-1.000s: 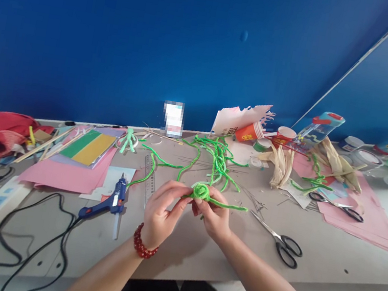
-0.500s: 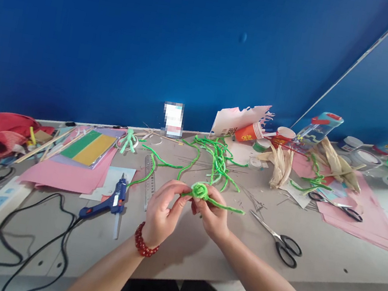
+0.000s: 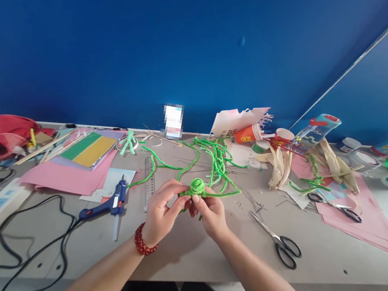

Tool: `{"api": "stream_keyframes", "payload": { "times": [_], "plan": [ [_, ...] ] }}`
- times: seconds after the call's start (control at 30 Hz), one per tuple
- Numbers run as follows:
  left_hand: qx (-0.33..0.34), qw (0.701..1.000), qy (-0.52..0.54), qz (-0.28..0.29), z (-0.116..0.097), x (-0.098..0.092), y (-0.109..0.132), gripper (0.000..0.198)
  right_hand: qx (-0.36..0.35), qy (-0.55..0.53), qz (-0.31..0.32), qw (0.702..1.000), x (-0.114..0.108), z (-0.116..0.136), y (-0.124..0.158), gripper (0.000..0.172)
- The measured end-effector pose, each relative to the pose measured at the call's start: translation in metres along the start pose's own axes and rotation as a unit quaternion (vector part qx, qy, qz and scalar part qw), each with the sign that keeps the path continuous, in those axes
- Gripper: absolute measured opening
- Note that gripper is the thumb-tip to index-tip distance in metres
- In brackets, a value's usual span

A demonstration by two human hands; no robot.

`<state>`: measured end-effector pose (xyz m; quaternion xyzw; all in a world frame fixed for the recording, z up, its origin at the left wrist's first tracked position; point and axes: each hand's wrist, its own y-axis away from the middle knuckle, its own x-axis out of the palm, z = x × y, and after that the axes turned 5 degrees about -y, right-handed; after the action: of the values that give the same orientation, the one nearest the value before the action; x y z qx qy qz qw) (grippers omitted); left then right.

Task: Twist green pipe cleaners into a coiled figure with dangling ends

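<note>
Pinching a tight coil of bright green fuzzy pipe cleaner between them, the left hand and right hand meet close together above a grey worktable, pressing its turns snug while a loose green tail trails right.

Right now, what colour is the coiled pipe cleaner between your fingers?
The coiled pipe cleaner is bright green, seen clearest in the head view.
</note>
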<state>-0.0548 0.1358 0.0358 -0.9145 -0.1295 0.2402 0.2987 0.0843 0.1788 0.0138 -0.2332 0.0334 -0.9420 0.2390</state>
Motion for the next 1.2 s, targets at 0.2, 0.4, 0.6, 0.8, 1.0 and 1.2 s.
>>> {"api": "stream_keyframes", "payload": {
  "times": [0.2,0.4,0.6,0.8,1.0,1.2],
  "plan": [
    [0.021,0.998,-0.044,-0.025,-0.002,-0.002,-0.003,0.011,-0.003,0.016,0.014,1.000,0.000,0.001,-0.001,0.036],
    [0.036,0.998,-0.050,-0.024,-0.003,-0.005,-0.006,0.010,0.004,0.035,0.011,0.999,-0.002,-0.002,-0.002,0.042],
    [0.022,0.999,-0.024,-0.012,-0.003,-0.006,-0.006,0.012,0.001,0.053,0.008,0.999,-0.003,-0.001,-0.001,0.042],
    [-0.079,0.992,0.102,-0.002,0.005,0.001,-0.001,0.016,0.008,0.074,0.023,0.997,-0.004,-0.001,0.000,0.048],
    [-0.164,0.960,0.221,0.042,0.005,0.006,0.000,0.021,0.028,0.066,0.008,0.997,-0.003,-0.002,0.000,0.051],
    [-0.228,0.942,0.244,0.011,0.008,0.008,0.001,0.020,0.065,0.028,0.024,0.997,0.001,0.001,0.000,0.051]
  ]
}}
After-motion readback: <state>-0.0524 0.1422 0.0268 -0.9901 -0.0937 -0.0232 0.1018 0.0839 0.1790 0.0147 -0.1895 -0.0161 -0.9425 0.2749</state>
